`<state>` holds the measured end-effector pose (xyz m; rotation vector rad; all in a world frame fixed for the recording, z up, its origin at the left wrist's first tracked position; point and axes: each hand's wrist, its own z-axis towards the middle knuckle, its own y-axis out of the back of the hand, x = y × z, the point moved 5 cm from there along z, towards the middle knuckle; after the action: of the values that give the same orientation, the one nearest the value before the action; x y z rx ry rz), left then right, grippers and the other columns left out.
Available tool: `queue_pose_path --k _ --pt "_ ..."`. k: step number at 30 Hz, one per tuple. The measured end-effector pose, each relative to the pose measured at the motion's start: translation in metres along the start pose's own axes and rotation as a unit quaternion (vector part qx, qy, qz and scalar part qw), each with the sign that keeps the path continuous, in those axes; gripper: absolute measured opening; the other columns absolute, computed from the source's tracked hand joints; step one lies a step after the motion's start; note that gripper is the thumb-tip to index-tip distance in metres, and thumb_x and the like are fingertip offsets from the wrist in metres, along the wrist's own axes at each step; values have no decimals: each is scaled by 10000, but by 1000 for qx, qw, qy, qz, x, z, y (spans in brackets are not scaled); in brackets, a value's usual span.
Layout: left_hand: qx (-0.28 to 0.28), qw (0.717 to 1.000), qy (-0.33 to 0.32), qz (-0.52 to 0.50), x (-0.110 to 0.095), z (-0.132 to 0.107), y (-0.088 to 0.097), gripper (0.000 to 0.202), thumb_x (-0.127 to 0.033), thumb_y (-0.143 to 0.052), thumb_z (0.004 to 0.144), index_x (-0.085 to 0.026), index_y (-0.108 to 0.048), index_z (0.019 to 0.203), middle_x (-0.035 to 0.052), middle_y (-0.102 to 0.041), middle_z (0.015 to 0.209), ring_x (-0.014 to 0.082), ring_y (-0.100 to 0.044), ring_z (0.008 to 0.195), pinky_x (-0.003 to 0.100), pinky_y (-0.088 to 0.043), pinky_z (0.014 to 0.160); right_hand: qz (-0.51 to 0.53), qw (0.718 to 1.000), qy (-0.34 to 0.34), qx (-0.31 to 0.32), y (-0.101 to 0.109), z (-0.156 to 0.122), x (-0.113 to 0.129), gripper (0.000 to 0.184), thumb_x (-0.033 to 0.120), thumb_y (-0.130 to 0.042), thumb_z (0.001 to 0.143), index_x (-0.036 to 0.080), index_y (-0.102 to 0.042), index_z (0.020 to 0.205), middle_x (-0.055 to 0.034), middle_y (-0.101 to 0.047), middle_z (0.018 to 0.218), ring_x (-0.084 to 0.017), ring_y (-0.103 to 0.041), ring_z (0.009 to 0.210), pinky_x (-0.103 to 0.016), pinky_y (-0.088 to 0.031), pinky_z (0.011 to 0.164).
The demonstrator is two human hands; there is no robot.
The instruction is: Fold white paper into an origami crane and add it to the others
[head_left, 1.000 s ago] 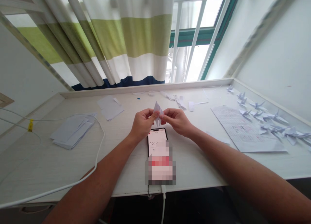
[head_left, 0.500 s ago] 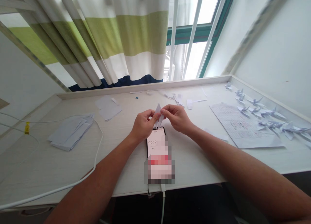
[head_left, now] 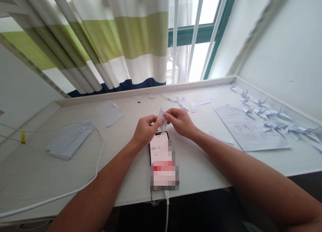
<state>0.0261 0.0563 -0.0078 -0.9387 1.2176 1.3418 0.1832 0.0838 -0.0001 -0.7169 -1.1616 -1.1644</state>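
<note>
Both hands meet above the middle of the white desk (head_left: pixel 50 171) and pinch one small piece of folded white paper (head_left: pixel 161 116), its point sticking up. My left hand (head_left: pixel 144 131) grips it from the left with thumb and fingers closed. My right hand (head_left: pixel 180 122) pinches its upper right edge. Just below the hands a phone (head_left: pixel 159 148) lies flat on the desk with a timer on its screen.
Several folded paper cranes (head_left: pixel 271 119) line the right wall beside a printed sheet (head_left: pixel 248 129). Stacks of white paper (head_left: pixel 67 141) and loose sheets (head_left: pixel 109 112) lie at left. A white cable (head_left: pixel 98 158) loops across the left desk. Paper scraps (head_left: pixel 184 103) lie near the window.
The hands and folded paper stay together with only small finger shifts. The view has drifted slightly, so everything sits a little further left in the picture.
</note>
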Motion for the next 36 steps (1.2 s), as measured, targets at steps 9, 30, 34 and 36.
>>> queue_pose_path --k 9,30,34,36 --pt "-1 999 16 -32 6 3 1 397 -563 -833 795 -168 -820 835 55 -765 781 150 -598 661 273 -487 605 6 1000 -10 17 0 1 -3 238 383 -657 908 168 -710 823 -16 -678 719 -145 -614 688 -315 -520 692" --pt "-18 996 44 -76 6 3 4 334 -510 -867 779 -192 -829 875 42 -767 819 158 -618 747 277 -472 680 69 995 -50 53 -3 1 -11 379 538 -807 846 172 -710 861 -19 -687 781 -139 -613 695 -307 -520 690" --pt "-31 991 66 -109 9 4 7 298 -483 -856 783 -199 -816 863 46 -776 857 176 -654 799 290 -479 709 51 995 -55 70 -6 -1 -12 413 573 -796 856 172 -699 836 -24 -686 767 -143 -622 705 -309 -509 691" --pt "-28 989 82 -119 11 4 7 282 -469 -858 778 -201 -813 855 46 -778 860 180 -664 808 296 -478 721 38 995 -45 77 -7 -2 -11 416 578 -770 879 173 -698 822 -25 -686 762 -145 -617 711 -311 -496 693"
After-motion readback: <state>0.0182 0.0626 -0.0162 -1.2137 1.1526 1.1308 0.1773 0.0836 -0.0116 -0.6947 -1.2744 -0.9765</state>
